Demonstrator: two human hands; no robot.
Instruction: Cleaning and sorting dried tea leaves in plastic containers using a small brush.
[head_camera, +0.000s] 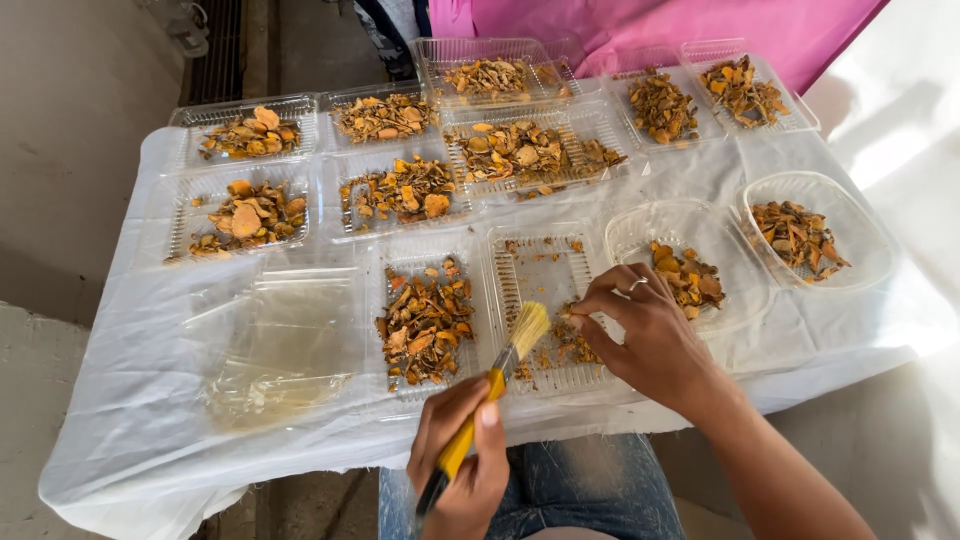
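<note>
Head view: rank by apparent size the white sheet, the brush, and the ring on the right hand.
1. White sheet, by far the largest.
2. Brush, though nearness to the camera enlarges it.
3. Ring on the right hand, smallest.

The left hand (462, 455) comes up from the bottom edge, back of the hand upward, fingers (440, 410) curled shut around a handle, thumb laid along its top with the nail showing. The right hand (640, 335) reaches in from the lower right on a bare forearm, wrist bent slightly down. Its fingers are bunched and curved downward, tips close together in a pinch, with a ring on one finger. The two hands sit near each other, not touching.
</note>
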